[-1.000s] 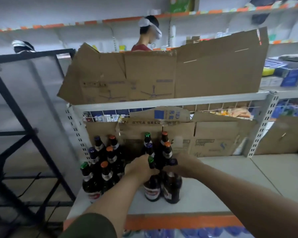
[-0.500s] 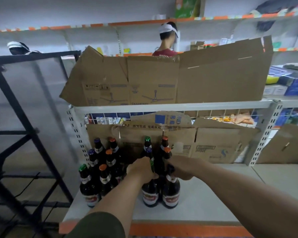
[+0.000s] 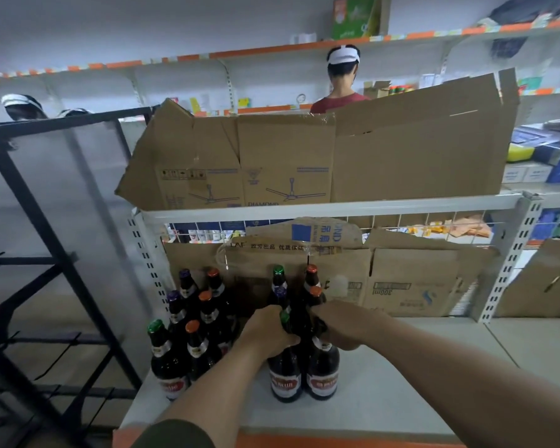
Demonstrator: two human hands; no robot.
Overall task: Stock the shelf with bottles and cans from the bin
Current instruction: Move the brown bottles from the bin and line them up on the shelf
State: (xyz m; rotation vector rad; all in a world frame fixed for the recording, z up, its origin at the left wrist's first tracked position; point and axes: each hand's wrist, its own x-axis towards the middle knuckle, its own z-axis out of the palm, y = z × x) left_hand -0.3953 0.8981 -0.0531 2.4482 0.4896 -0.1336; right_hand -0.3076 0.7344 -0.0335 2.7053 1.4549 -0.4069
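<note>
Now left hand (image 3: 267, 333) curls round the neck of the green-capped bottle (image 3: 285, 381), and right hand (image 3: 341, 324) round the neighbouring bottle (image 3: 322, 375). Both stand upright on the shelf (image 3: 401, 392). Likely heavy, slick, breakable glass; the neck grip suits them.

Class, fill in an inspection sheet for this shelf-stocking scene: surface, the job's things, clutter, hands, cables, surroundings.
Surface: white shelf board with an orange front edge.
Job's things: twelve dark bottles in two groups, six at the left and six in the middle; the bin is not in view.
Clutter: flattened cardboard leaning at the shelf back, more on the tier above.
Hands: left hand grips the neck of a green-capped bottle; right hand grips the neck of its neighbour.
Cables: nothing seen.
Surroundings: black metal rack at left; person in a red top beyond the shelf.
</note>
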